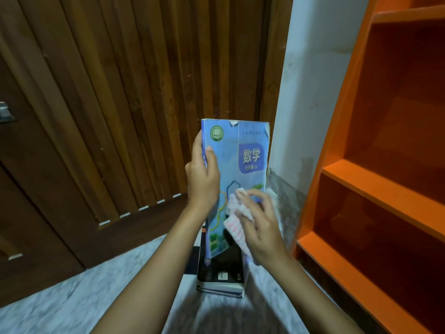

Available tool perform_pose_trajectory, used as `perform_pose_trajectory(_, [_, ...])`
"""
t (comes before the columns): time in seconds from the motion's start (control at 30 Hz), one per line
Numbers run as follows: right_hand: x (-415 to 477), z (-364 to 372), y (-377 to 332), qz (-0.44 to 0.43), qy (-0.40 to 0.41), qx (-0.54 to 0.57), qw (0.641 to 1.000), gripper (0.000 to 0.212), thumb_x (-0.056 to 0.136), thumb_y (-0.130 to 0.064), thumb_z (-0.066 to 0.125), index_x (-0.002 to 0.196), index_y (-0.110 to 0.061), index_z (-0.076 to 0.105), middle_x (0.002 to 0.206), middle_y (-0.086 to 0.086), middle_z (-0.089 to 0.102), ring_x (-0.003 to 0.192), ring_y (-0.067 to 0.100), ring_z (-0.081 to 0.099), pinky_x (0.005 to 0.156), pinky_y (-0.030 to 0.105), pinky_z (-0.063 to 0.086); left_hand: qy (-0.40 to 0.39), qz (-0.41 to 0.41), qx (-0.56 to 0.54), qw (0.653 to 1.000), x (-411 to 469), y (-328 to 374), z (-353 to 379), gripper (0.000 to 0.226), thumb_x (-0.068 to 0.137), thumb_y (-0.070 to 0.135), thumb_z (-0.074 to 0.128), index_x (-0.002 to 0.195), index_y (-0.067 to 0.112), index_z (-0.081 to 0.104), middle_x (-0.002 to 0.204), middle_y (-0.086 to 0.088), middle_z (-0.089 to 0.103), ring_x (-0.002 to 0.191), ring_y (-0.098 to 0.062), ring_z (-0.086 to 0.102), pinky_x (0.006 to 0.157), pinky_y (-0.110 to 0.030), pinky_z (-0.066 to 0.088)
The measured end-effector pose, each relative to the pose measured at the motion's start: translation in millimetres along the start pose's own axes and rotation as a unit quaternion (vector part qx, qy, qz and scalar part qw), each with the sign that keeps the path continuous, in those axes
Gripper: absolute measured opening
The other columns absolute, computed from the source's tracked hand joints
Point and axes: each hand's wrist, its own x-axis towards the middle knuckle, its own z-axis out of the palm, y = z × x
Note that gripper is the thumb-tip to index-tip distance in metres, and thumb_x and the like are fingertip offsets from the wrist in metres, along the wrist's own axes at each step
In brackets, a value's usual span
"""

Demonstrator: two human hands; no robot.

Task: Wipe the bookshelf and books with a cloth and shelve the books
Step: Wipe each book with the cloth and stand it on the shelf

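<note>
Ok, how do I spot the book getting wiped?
Find the orange bookshelf on the right; left of it, a stack of books lies on the floor. Above the stack, the left hand holds the blue maths textbook, the only upright book, with a striped cloth against its cover.

glossy paper book, slatted wood door
</note>
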Motion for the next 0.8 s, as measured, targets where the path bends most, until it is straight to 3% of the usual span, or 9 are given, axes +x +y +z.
perform_pose_trajectory(0.1, [18, -18, 1, 0.099, 0.150, 0.009, 0.984, 0.021, 0.091, -0.016, 0.049, 0.111, -0.017, 0.054, 0.106, 0.004, 0.043, 0.092, -0.011, 0.044, 0.085, -0.002, 0.029, -0.022, -0.009, -0.016, 1.000, 0, -1, -4, 0.032, 0.100, 0.011, 0.038, 0.130, 0.021, 0.044, 0.095, 0.032, 0.063, 0.083, 0.009, 0.062, 0.072, -0.015, 0.049])
perform_pose_trajectory(0.2, [54, -31, -7, 0.135, 0.276, 0.061, 0.950, 0.015, 0.091, -0.016, 0.052, 0.103, -0.014, 0.044, 0.094, -0.010, 0.047, 0.088, -0.019, 0.046, 0.077, 0.001, 0.033, -0.046, -0.037, -0.045, 0.997, -12, -3, -2, 0.039, 0.095, 0.023, 0.040, 0.134, 0.024, 0.042, 0.095, 0.032, 0.064, 0.085, 0.003, 0.062, 0.078, -0.025, 0.050])
perform_pose_trajectory(0.27, [82, -28, -23, 0.090, 0.271, 0.058, 0.957, 0.012, 0.091, -0.017, 0.053, 0.100, -0.015, 0.045, 0.094, -0.006, 0.052, 0.088, -0.008, 0.051, 0.076, 0.009, 0.037, -0.065, -0.054, -0.066, 0.994, -19, -1, 3, 0.039, 0.094, 0.022, 0.043, 0.133, 0.025, 0.043, 0.089, 0.033, 0.065, 0.080, -0.004, 0.058, 0.076, -0.029, 0.048])
perform_pose_trajectory(0.33, [102, -20, -38, 0.010, 0.207, 0.007, 0.978, 0.009, 0.090, -0.015, 0.054, 0.097, -0.009, 0.053, 0.099, 0.009, 0.055, 0.090, 0.010, 0.052, 0.074, 0.016, 0.039, -0.068, -0.090, -0.146, 0.983, -20, 5, 5, 0.034, 0.095, 0.014, 0.046, 0.126, 0.026, 0.049, 0.084, 0.023, 0.069, 0.075, -0.010, 0.056, 0.068, -0.027, 0.047])
perform_pose_trajectory(0.4, [108, -17, -35, -0.059, 0.158, -0.065, 0.984, 0.013, 0.089, -0.011, 0.053, 0.097, -0.002, 0.056, 0.101, 0.014, 0.054, 0.090, 0.015, 0.050, 0.070, 0.019, 0.038, -0.054, -0.122, -0.232, 0.963, -16, 10, 2, 0.031, 0.095, 0.009, 0.047, 0.123, 0.022, 0.052, 0.083, 0.012, 0.071, 0.074, -0.013, 0.060, 0.063, -0.024, 0.049])
perform_pose_trajectory(0.47, [105, -24, -13, -0.021, 0.190, -0.104, 0.976, 0.021, 0.089, -0.016, 0.048, 0.099, 0.000, 0.057, 0.103, 0.019, 0.055, 0.090, 0.020, 0.050, 0.067, 0.024, 0.036, -0.039, -0.142, -0.285, 0.947, -10, 16, -5, 0.030, 0.097, 0.005, 0.045, 0.124, 0.015, 0.050, 0.086, 0.007, 0.073, 0.078, -0.013, 0.066, 0.063, -0.024, 0.055])
perform_pose_trajectory(0.57, [97, -41, 23, 0.152, 0.267, -0.081, 0.948, 0.016, 0.091, -0.017, 0.051, 0.096, -0.002, 0.054, 0.101, 0.017, 0.054, 0.088, 0.026, 0.052, 0.068, 0.024, 0.034, -0.044, -0.142, -0.307, 0.940, -6, 26, -9, 0.031, 0.097, 0.002, 0.041, 0.126, 0.011, 0.048, 0.089, 0.007, 0.074, 0.080, -0.010, 0.070, 0.064, -0.025, 0.057])
perform_pose_trajectory(0.63, [95, -40, 24, 0.171, 0.261, -0.047, 0.949, 0.011, 0.091, -0.017, 0.053, 0.094, -0.006, 0.052, 0.098, 0.014, 0.055, 0.087, 0.021, 0.051, 0.070, 0.026, 0.038, -0.058, -0.147, -0.299, 0.941, -5, 29, -7, 0.031, 0.097, 0.004, 0.041, 0.126, 0.013, 0.048, 0.089, 0.007, 0.074, 0.081, -0.011, 0.070, 0.066, -0.027, 0.058])
perform_pose_trajectory(0.8, [84, -9, -30, -0.044, 0.201, -0.013, 0.979, 0.010, 0.089, -0.007, 0.054, 0.093, 0.002, 0.056, 0.097, 0.019, 0.056, 0.093, 0.020, 0.053, 0.082, 0.014, 0.040, -0.044, -0.149, -0.277, 0.948, 1, 27, -1, 0.032, 0.097, 0.002, 0.041, 0.129, 0.007, 0.047, 0.094, 0.006, 0.072, 0.086, -0.011, 0.069, 0.068, -0.024, 0.056])
